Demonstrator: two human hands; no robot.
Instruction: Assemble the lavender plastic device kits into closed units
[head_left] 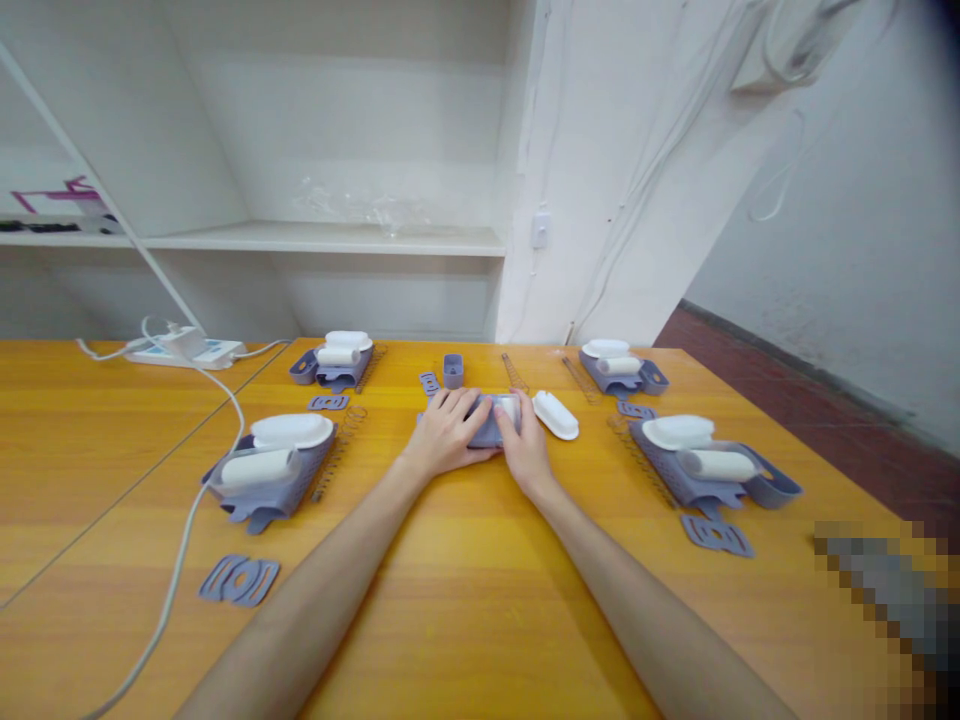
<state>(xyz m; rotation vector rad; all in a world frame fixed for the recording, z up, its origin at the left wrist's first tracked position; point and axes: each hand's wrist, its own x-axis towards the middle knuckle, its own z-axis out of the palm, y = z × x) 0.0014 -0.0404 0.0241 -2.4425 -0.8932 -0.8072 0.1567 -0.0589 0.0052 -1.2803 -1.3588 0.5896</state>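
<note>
At the middle of the table, my left hand [448, 432] and my right hand [527, 448] are closed around a grey-blue plastic holder [487, 432] from its two sides. A white piece [509, 408] shows in the holder beside my right fingers. My fingers hide much of the holder. Just right of my right hand lies a white oval lid [556, 414]. Beyond my left hand stand a small grey-blue cup [452, 371] and a flat grey-blue cut-out plate [429, 383]. A thin metal spring [514, 372] lies behind the holder.
Similar part sets sit near left [274, 485], far left [345, 372], near right [694, 480] and far right [616, 370], with springs and flat plates around them. A white cable [180, 560] crosses the left side from a power strip [187, 350]. White shelving [322, 240] stands behind the table.
</note>
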